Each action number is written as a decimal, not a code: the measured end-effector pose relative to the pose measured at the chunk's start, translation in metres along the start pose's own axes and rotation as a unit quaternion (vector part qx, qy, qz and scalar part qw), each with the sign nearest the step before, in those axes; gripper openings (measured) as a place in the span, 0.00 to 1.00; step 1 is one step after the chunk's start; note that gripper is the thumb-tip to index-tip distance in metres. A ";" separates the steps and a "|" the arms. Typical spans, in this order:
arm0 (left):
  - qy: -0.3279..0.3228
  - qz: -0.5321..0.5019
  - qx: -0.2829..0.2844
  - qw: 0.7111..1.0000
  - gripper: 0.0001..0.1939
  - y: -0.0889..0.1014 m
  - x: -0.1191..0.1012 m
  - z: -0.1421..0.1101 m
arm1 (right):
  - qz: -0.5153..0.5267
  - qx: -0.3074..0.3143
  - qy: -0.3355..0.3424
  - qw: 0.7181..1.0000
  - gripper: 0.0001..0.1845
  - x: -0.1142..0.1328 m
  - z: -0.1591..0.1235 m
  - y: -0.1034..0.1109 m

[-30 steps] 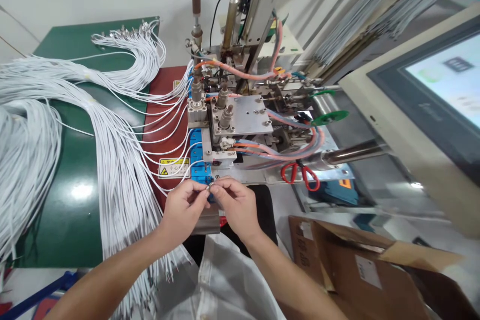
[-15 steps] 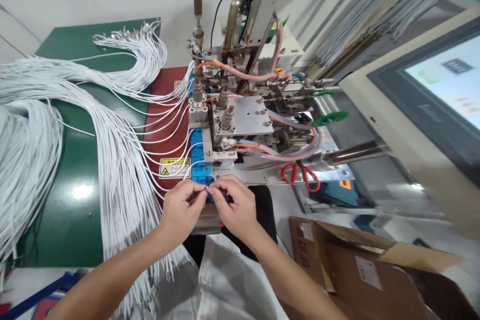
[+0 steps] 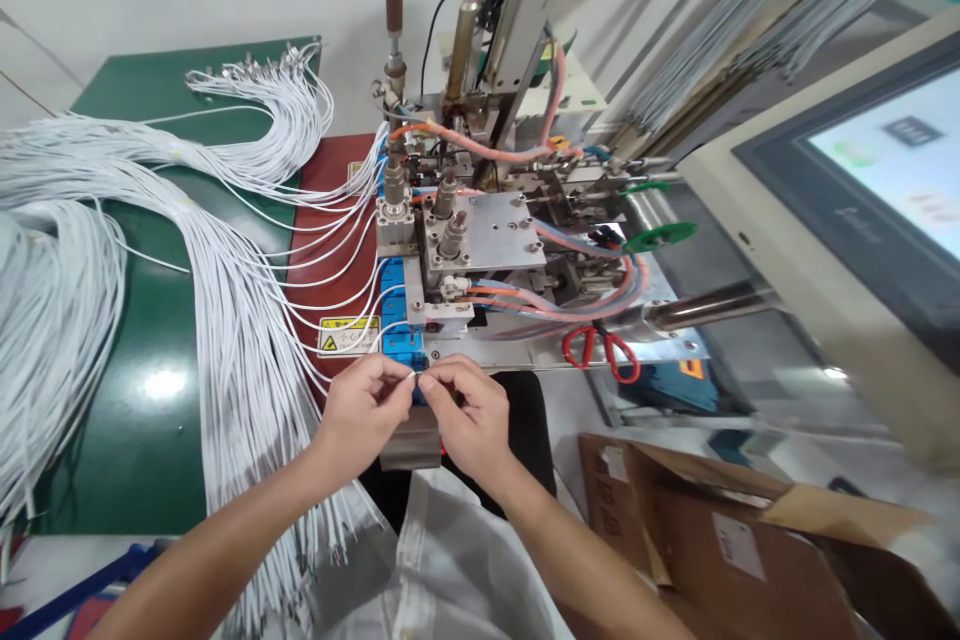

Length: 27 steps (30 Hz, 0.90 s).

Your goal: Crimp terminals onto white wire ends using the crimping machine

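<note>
My left hand (image 3: 361, 418) and my right hand (image 3: 466, 418) meet fingertip to fingertip just in front of the blue fixture (image 3: 393, 312) of a small machine (image 3: 480, 240). Both pinch the end of a thin white wire (image 3: 412, 376) between thumb and forefinger. Several white wires (image 3: 330, 270) run from the blue fixture leftward into a large bundle (image 3: 225, 320) lying on the green mat (image 3: 150, 390).
Red-handled scissors (image 3: 600, 348) lie on the machine's base plate. A touchscreen panel (image 3: 862, 210) stands at the right. An open cardboard box (image 3: 712, 530) sits at the lower right, and a white plastic bag (image 3: 457, 570) lies below my hands. A yellow warning label (image 3: 346, 335) marks the red plate.
Both hands have stayed at the fixture, shifting slightly downward and working the wire end between the fingertips. Nothing else has moved.
</note>
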<state>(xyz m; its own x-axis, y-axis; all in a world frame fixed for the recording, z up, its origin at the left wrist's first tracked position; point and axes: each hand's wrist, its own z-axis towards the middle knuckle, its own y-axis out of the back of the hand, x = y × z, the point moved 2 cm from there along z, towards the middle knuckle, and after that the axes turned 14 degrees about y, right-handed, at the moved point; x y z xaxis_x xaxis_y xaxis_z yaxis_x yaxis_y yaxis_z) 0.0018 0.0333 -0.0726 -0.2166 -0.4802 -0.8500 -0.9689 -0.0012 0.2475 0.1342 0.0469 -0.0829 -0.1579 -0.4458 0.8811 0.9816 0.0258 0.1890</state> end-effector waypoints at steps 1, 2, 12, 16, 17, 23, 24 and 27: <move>0.011 -0.016 0.001 1.000 0.06 -0.001 0.000 0.000 | 0.000 0.003 -0.001 1.000 0.09 0.000 -0.001 -0.001; 0.021 -0.026 0.003 0.999 0.06 -0.001 0.001 -0.001 | 0.003 0.008 -0.007 1.000 0.09 -0.001 -0.002 -0.001; 0.003 -0.039 0.004 0.999 0.11 -0.005 0.001 -0.001 | 0.118 -0.063 -0.152 0.979 0.05 -0.008 -0.002 -0.003; 0.001 -0.046 0.000 0.999 0.12 -0.005 0.001 -0.001 | 0.093 -0.076 -0.143 0.982 0.05 -0.007 -0.006 -0.003; -0.001 -0.044 0.002 0.999 0.11 -0.004 0.001 -0.001 | 0.070 -0.074 -0.125 0.987 0.05 -0.006 -0.006 -0.002; -0.007 -0.036 0.009 0.999 0.11 -0.004 0.002 0.000 | 0.078 -0.074 -0.127 0.986 0.03 -0.010 -0.004 0.000; -0.010 -0.036 0.010 0.999 0.11 -0.005 0.003 0.000 | 0.102 -0.077 -0.152 0.980 0.04 -0.011 -0.004 -0.001; -0.019 -0.037 0.010 0.999 0.11 -0.006 0.004 0.000 | 0.147 -0.094 -0.204 0.963 0.04 -0.012 -0.004 -0.004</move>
<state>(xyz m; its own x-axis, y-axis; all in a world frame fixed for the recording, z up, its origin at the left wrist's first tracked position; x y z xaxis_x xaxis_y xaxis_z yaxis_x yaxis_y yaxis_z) 0.0062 0.0313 -0.0778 -0.1486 -0.4455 -0.8828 -0.9845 -0.0179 0.1747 0.1323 0.0484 -0.0960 0.1389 -0.0538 0.9889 0.9864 -0.0815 -0.1429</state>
